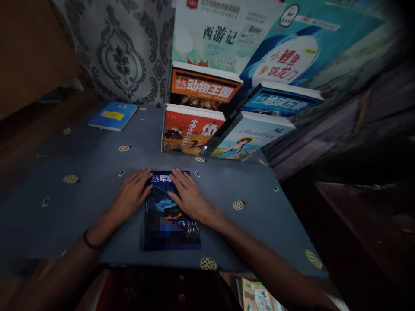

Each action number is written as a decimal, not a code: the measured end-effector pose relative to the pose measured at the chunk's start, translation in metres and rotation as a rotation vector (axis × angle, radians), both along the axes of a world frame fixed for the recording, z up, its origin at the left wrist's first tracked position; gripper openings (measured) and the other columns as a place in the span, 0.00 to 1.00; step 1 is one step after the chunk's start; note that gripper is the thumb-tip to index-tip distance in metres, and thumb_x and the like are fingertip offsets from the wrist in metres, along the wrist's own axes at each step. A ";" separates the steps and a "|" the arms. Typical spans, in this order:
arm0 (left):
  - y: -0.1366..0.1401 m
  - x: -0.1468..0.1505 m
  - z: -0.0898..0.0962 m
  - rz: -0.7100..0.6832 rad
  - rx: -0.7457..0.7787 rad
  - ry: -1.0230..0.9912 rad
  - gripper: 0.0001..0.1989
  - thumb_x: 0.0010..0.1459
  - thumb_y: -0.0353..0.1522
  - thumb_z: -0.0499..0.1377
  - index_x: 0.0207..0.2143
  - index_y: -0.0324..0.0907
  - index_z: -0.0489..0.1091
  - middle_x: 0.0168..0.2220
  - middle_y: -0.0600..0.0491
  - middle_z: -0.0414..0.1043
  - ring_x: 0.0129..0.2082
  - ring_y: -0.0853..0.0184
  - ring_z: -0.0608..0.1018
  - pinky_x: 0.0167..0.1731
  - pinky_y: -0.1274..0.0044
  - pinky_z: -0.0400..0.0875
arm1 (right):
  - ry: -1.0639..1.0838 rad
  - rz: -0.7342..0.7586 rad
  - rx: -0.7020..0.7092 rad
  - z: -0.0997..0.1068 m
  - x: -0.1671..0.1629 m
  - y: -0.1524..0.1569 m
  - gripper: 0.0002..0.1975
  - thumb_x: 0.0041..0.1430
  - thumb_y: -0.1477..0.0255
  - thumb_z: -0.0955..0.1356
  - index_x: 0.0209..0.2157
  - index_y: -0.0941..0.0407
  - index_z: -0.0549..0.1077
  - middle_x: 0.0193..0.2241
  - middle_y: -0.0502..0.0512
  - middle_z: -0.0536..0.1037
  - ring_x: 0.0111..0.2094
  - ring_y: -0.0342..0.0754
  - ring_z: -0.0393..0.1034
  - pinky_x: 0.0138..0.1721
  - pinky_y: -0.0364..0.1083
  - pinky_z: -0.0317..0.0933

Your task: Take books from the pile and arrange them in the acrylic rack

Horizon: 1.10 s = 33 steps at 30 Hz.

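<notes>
A dark blue book (164, 205) with white Chinese characters along its top lies flat on the patterned table cover. My left hand (134, 193) rests at the book's upper left edge, fingers stretched forward and the fingertips touching its corner. On the upper right part of the cover lies my right hand (191, 196), palm down with fingers extended, hiding some of the title. Neither hand is wrapped around anything. The lower part of the cover is blurred into blocks.
Behind stand a red-orange book (191, 131), a light blue book (249, 138), an orange animal book (202, 90) and a dark blue one (280, 103), with larger books at the back. A blue book (113, 116) lies far left on the table (97, 172). Colourful books (259, 296) show below the front edge.
</notes>
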<state>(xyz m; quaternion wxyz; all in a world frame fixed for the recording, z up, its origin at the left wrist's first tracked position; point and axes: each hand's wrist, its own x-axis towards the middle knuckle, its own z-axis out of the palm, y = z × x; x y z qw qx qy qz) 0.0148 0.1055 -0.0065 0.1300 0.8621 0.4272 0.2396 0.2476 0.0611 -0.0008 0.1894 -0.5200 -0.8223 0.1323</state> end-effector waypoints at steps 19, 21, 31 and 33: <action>-0.047 0.008 0.018 0.041 -0.794 -1.040 0.30 0.64 0.25 0.52 0.68 0.41 0.52 0.66 0.40 0.63 0.63 0.58 0.71 0.62 0.59 0.67 | -0.006 -0.108 0.029 -0.019 0.008 -0.004 0.30 0.72 0.58 0.55 0.66 0.63 0.61 0.68 0.70 0.60 0.71 0.58 0.49 0.69 0.65 0.45; -0.046 0.008 0.016 0.031 -0.770 -1.021 0.29 0.64 0.26 0.52 0.67 0.41 0.53 0.66 0.40 0.63 0.63 0.58 0.71 0.62 0.60 0.67 | -0.011 -0.107 0.022 -0.019 0.008 -0.004 0.30 0.72 0.58 0.55 0.65 0.64 0.61 0.68 0.70 0.59 0.71 0.58 0.49 0.70 0.64 0.44; -0.038 0.003 -0.005 0.078 -0.204 -0.376 0.23 0.66 0.33 0.51 0.62 0.41 0.60 0.62 0.42 0.68 0.63 0.56 0.69 0.64 0.58 0.63 | -0.122 -0.092 0.069 -0.005 -0.004 0.005 0.25 0.70 0.64 0.59 0.62 0.61 0.68 0.63 0.68 0.68 0.67 0.62 0.58 0.67 0.69 0.46; -0.037 0.007 -0.010 0.096 -0.145 -0.317 0.25 0.66 0.33 0.50 0.65 0.40 0.56 0.63 0.41 0.66 0.64 0.56 0.68 0.64 0.58 0.63 | -0.105 -0.050 0.074 -0.001 -0.014 0.013 0.24 0.70 0.67 0.59 0.62 0.60 0.67 0.62 0.67 0.70 0.67 0.60 0.59 0.68 0.67 0.47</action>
